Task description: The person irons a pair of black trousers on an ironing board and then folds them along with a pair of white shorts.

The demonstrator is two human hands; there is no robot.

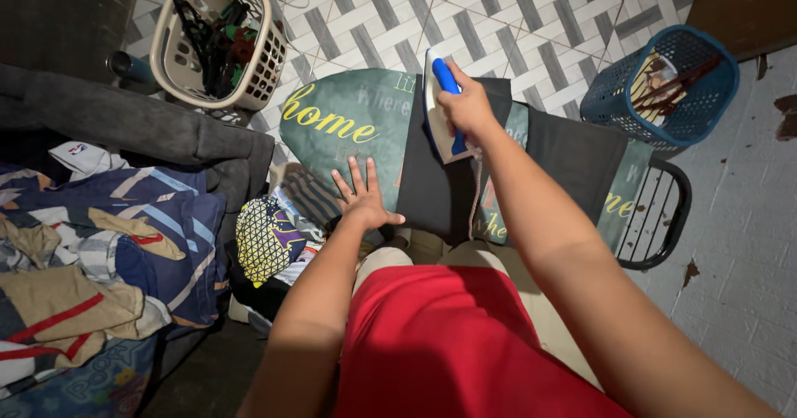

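Here, right hand (466, 107) fingers wrapped around iron (440, 111) handle, left hand (364, 198) fingers spread flat beside dark cloth (440, 194).

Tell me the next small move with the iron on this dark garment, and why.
Probably draw the iron back along the dark garment toward the body. The right hand grips its blue handle at the cloth's far edge, so unpressed fabric lies nearer. The left hand lies flat on the ironing board beside the cloth, clear of that path.
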